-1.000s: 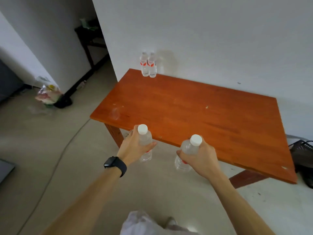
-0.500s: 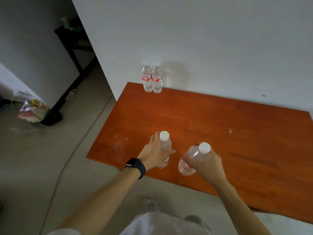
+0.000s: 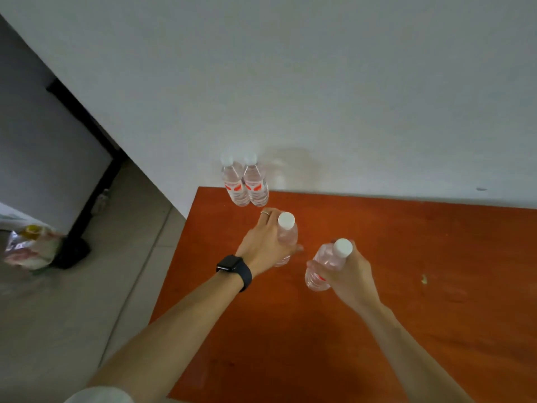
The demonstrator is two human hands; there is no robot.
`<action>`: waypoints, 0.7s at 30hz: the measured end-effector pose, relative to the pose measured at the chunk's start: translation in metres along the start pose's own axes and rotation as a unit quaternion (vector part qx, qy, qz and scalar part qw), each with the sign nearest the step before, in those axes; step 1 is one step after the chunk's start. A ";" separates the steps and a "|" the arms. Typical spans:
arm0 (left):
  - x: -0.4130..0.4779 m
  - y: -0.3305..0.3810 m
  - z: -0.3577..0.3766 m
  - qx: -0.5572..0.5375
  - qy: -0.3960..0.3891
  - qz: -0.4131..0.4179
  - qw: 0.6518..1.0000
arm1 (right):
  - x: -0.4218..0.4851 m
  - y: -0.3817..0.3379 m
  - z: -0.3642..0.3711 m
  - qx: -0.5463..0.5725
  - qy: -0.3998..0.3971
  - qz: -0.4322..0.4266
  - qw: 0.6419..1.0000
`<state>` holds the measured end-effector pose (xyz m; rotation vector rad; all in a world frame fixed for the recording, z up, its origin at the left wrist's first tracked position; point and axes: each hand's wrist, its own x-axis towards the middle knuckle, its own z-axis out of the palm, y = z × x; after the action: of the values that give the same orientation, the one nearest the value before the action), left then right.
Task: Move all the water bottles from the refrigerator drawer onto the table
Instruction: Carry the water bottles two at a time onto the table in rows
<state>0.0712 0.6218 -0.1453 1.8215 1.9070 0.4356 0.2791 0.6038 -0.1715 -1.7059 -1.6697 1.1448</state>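
Two clear water bottles with white caps and red labels, the left one (image 3: 234, 184) and the right one (image 3: 255, 186), stand side by side at the back left corner of the orange-brown wooden table (image 3: 436, 286), against the wall. My left hand (image 3: 266, 242) grips a third bottle (image 3: 287, 232) upright over the table, just in front of that pair. My right hand (image 3: 348, 276) grips a fourth bottle (image 3: 325, 264), tilted, to the right and nearer to me. The refrigerator drawer is out of view.
A white wall (image 3: 319, 82) runs behind the table. A crumpled plastic bag (image 3: 29, 248) lies on the tiled floor at the left beside a black furniture foot (image 3: 72, 251). A small yellowish speck (image 3: 424, 279) marks the tabletop at the right.
Both hands have carried their bottles forward over the table toward the two standing bottles. I have moved closer, so the table fills more of the view.
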 end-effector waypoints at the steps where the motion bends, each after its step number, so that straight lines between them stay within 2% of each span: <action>1: 0.015 -0.003 -0.002 0.017 0.012 -0.001 1.000 | 0.017 -0.002 0.000 0.008 0.004 0.006 1.000; 4: 0.059 -0.012 -0.005 0.056 0.057 0.008 0.997 | 0.065 -0.005 0.005 0.021 0.008 0.002 1.000; 8: 0.111 -0.021 -0.010 0.158 0.144 0.053 0.975 | 0.115 -0.011 0.012 0.023 0.030 -0.006 0.999; 15: 0.173 -0.039 -0.022 0.238 0.168 0.107 0.951 | 0.171 -0.043 0.032 0.018 0.086 -0.032 0.996; 21: 0.190 -0.055 -0.028 0.232 0.115 0.111 0.959 | 0.191 -0.046 0.055 -0.038 0.054 -0.042 0.997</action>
<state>0.0069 0.8093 -0.1719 2.3960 2.0972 0.2978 0.1896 0.7834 -0.2057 -1.6954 -1.7202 0.9453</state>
